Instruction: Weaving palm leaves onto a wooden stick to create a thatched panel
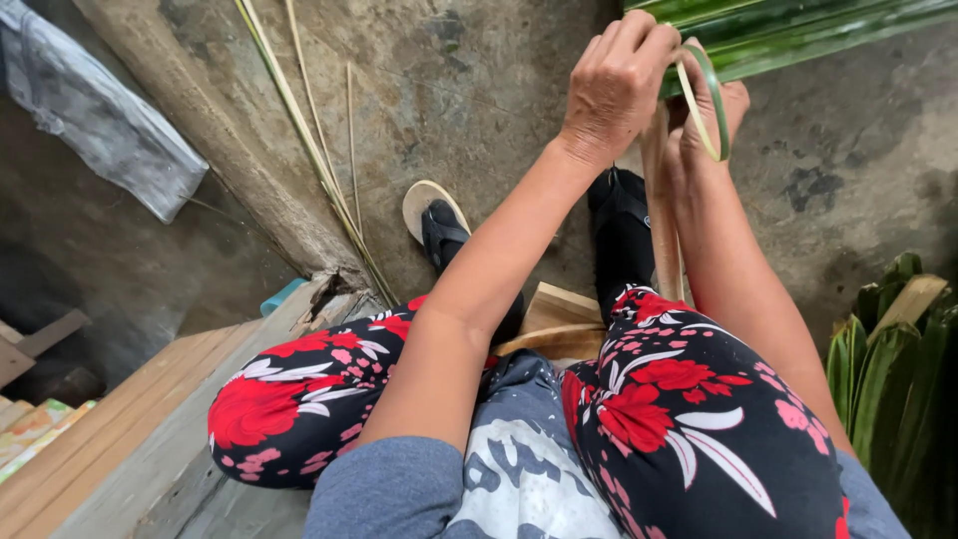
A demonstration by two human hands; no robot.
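Left hand (617, 80) pinches the thin green palm-leaf strip (707, 100), bent into a loop; just right of the loop, right hand (711, 115) grips it, fingers closed. The bending step seems underway, needing steady tension.

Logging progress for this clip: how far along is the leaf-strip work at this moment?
Done: no finished piece is in view.

In hand: the left hand and right hand bend one green leaf strip into a loop above a pale upright stick.

Left: plenty, judging by the long green fronds on the floor, the stacked leaves at right and thin midribs lying loose.
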